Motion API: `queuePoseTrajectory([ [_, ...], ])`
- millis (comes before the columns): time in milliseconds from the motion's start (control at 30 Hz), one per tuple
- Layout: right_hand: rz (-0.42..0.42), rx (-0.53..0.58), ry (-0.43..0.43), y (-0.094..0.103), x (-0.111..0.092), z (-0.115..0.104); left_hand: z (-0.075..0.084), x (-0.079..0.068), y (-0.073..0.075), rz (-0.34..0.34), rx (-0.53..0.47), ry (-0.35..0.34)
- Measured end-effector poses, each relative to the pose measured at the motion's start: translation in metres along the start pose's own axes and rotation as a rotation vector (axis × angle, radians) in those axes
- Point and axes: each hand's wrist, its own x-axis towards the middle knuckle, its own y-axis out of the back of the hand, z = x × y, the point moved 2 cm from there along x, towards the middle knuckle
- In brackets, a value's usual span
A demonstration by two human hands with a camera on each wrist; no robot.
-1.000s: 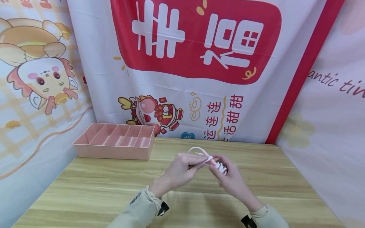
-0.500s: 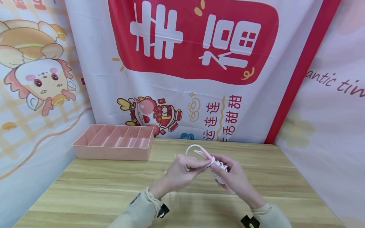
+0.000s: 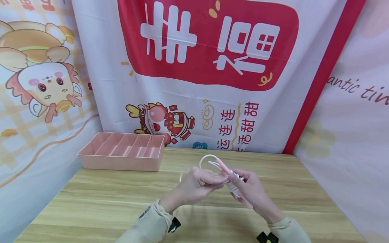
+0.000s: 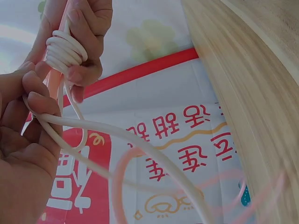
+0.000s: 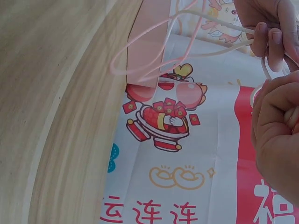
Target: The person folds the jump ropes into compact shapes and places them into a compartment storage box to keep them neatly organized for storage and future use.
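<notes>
My right hand (image 3: 253,190) grips a slim pink handle (image 3: 223,166) with white cord wound around it. The tight coils (image 4: 65,50) show plainly between the fingers in the left wrist view. Close beside them, my left hand (image 3: 199,184) pinches the running white cord (image 4: 152,149) between thumb and fingers. From there the cord trails off in loose loops, with blurred pink lengths (image 5: 140,72) among them. At the handle's upper end, another white loop (image 3: 204,158) arcs out. A pink end (image 3: 247,201) sticks out below the right hand. Both hands are raised over the table.
A pink divided box (image 3: 120,162) stands at the back left of the wooden table (image 3: 121,192). Printed cloth (image 3: 267,111) hangs behind the table, with more cloth at both sides.
My left hand has drawn the cord across the handle and shifted slightly down and right. The handle has turned in my right hand, and its lower pink end now shows more.
</notes>
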Motion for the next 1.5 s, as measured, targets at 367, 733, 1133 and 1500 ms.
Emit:
queuePoseTrajectory([
  [367, -0.141, 0.166, 0.009, 0.001, 0.001, -0.001, 0.002, 0.004, -0.001, -0.044, 0.025, -0.076],
  [733, -0.037, 0.179, 0.011, 0.003, 0.001, -0.008, 0.001, -0.001, 0.002, -0.014, -0.023, 0.010],
  [1133, -0.120, 0.276, 0.082, 0.006, 0.000, -0.010, -0.008, -0.005, 0.006, -0.070, -0.152, 0.226],
  [1500, -0.276, 0.162, 0.181, 0.009, -0.002, -0.015, -0.028, -0.016, 0.021, -0.134, -0.059, 0.437],
])
